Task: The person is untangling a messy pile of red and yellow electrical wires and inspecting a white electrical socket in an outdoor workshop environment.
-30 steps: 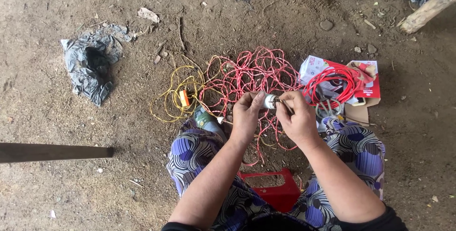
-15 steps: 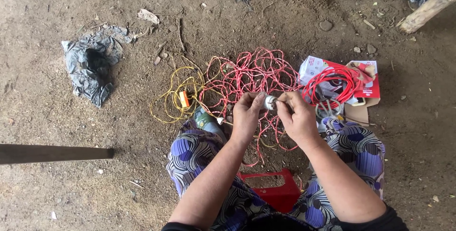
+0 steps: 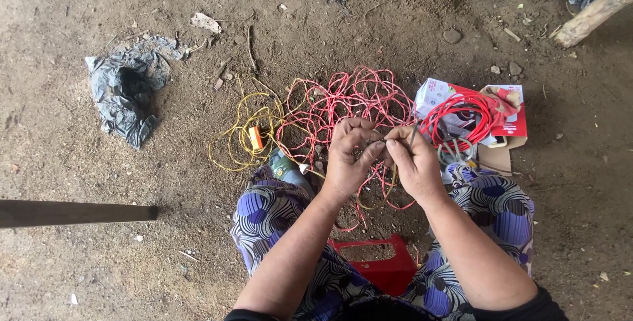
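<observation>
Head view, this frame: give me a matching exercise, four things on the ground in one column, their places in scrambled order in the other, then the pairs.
Things:
1. yellow wire
2. crumpled grey plastic bag
3. cardboard box
4. red plastic stool

Places:
A. far left on the dirt
B. right of the hands, under a coil of red wire
C. between the person's knees, nearest the camera
D. just left of the loose red wire tangle

Pairs: 1-D, 2-A, 3-B, 4-C
</observation>
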